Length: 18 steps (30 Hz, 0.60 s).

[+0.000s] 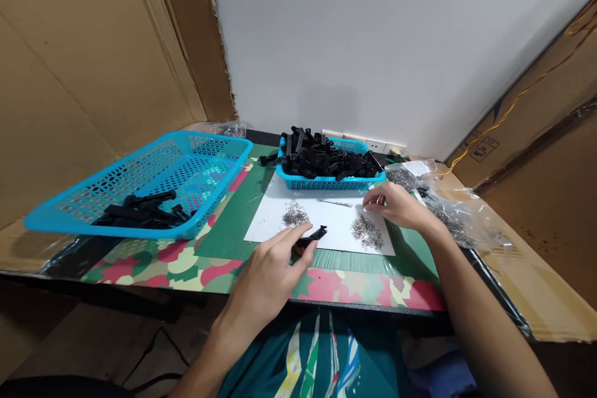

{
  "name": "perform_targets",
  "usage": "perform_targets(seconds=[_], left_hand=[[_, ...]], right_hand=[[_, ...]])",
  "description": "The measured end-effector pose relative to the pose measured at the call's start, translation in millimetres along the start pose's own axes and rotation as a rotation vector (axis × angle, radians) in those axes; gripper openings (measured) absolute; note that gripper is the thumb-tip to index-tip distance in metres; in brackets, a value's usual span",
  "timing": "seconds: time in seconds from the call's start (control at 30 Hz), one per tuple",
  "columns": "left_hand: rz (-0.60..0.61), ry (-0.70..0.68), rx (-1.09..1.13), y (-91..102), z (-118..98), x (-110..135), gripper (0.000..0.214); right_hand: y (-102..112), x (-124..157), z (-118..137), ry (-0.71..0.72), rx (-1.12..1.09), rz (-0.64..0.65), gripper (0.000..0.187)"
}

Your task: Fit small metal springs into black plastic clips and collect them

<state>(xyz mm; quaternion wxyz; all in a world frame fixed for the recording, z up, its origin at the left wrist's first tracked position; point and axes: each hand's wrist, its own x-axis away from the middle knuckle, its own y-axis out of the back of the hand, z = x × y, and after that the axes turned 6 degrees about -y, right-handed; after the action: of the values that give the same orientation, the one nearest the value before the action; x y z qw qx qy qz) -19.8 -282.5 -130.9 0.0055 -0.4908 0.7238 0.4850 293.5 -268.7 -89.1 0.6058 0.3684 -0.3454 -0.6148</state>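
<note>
My left hand [270, 270] pinches a small black plastic part [311, 237] at the near edge of a white paper sheet [326, 214]. My right hand [395, 205] rests on the sheet's right side, fingers curled together over a pile of tiny metal springs [367, 231]; whether it holds one I cannot make out. A second pile of springs [295, 215] lies on the sheet just beyond my left hand. A thin metal pin [336, 203] lies near the sheet's far edge.
A small blue basket [326, 182] heaped with black parts stands behind the sheet. A large blue basket [140, 183] with a few black parts sits at the left. Clear plastic bags of metal bits [443, 208] lie at the right. Cardboard walls flank the table.
</note>
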Motion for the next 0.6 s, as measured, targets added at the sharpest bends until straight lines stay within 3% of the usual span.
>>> perform_targets(seconds=[0.4,0.5,0.6], left_hand=[[0.053,-0.036,-0.042,2.4,-1,3,0.021],[-0.022,-0.049,0.008,3.3,-3,3,0.025],[-0.219,-0.043,0.086,6.6,-6,3,0.024]], right_hand=[[-10,-8,-6,0.075,-0.140,0.069,0.010],[-13,-5,5,0.102,-0.130,-0.026,0.012],[-26,-3,29,0.161,-0.168,-0.101,0.014]])
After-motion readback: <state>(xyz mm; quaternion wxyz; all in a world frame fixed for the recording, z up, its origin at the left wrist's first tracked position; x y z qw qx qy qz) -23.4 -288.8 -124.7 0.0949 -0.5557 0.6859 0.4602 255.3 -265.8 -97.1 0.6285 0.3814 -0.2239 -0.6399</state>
